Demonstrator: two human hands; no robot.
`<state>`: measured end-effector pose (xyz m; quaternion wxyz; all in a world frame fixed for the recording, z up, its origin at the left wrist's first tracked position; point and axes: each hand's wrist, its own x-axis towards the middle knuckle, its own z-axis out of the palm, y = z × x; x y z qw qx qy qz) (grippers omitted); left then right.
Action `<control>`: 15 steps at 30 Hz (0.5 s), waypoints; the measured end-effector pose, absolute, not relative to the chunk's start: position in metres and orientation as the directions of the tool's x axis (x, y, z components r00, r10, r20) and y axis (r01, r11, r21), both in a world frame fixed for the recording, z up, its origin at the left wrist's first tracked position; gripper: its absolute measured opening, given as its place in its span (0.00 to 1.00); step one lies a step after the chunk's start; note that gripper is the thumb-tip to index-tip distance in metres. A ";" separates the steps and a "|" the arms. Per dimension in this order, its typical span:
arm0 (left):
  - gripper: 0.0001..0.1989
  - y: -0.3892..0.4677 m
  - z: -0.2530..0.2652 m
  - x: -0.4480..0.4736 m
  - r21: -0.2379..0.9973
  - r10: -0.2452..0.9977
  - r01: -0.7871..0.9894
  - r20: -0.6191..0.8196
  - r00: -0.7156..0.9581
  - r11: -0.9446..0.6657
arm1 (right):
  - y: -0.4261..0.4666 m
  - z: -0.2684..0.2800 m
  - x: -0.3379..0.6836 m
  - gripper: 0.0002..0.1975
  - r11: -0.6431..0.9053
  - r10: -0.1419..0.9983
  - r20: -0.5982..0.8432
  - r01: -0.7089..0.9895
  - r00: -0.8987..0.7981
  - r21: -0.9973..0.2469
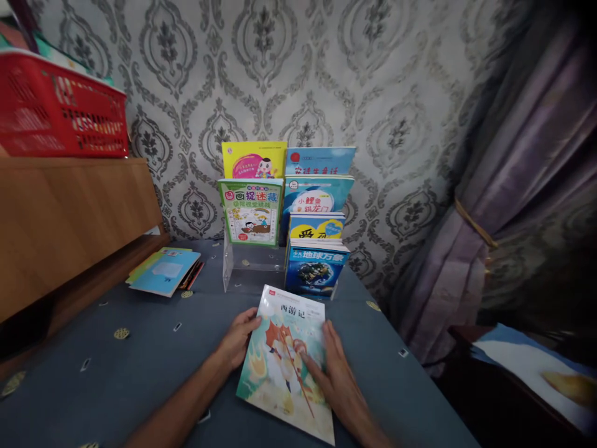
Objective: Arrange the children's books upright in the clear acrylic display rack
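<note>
A paperback book point(284, 379) with a pale, illustrated cover is tilted up toward me, close to the table's near side. My left hand point(239, 336) grips its left edge, the thumb on the cover and the fingers behind. Along the right edge lies my right hand point(338, 379), its thumb across the cover and its fingers at the side. Just beyond stands a clear acrylic book stand point(227, 267). On its right side, a blue earth-picture book point(316, 274) is in front of several others. A green-bordered book point(252, 214) stands on its left side, before a yellow book point(254, 155).
A few books topped by a light blue one point(165, 274) lie flat at the left. A red basket point(60, 112) sits on a wooden cabinet point(74, 218). The dark table cover point(153, 361) ends at the right, near a tied purple curtain point(471, 249).
</note>
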<state>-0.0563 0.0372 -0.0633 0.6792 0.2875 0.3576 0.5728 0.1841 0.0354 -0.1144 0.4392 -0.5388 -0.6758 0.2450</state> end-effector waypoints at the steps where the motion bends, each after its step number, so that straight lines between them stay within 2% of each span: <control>1: 0.21 0.036 -0.060 -0.056 0.793 0.987 -0.588 -0.140 0.076 0.158 | 0.035 -0.106 0.183 0.43 0.248 0.960 0.280 0.438 0.008 -0.864; 2: 0.21 0.035 -0.057 -0.056 0.787 0.990 -0.601 -0.121 0.067 0.137 | 0.035 -0.097 0.181 0.42 0.192 0.977 0.212 0.344 0.021 -0.919; 4: 0.22 0.034 -0.049 -0.057 0.777 0.995 -0.621 -0.080 0.062 0.101 | 0.032 -0.078 0.175 0.36 0.052 0.996 0.044 0.107 -0.080 -0.993; 6: 0.23 0.033 -0.041 -0.058 0.768 0.998 -0.637 -0.050 0.042 0.065 | 0.029 -0.063 0.163 0.32 -0.125 0.974 -0.101 -0.107 -0.202 -0.986; 8: 0.24 0.034 -0.037 -0.060 0.761 0.998 -0.648 -0.055 -0.038 0.018 | 0.026 -0.054 0.149 0.31 -0.207 0.967 -0.159 -0.244 -0.201 -0.947; 11: 0.26 0.035 -0.034 -0.067 0.783 0.964 -0.617 -0.098 -0.248 -0.079 | 0.028 -0.046 0.125 0.31 -0.124 0.991 -0.101 -0.316 -0.088 -0.941; 15: 0.29 0.035 -0.031 -0.079 0.884 0.877 -0.426 -0.040 -0.478 -0.192 | 0.039 -0.030 0.100 0.31 0.120 0.989 0.141 -0.286 -0.053 -0.951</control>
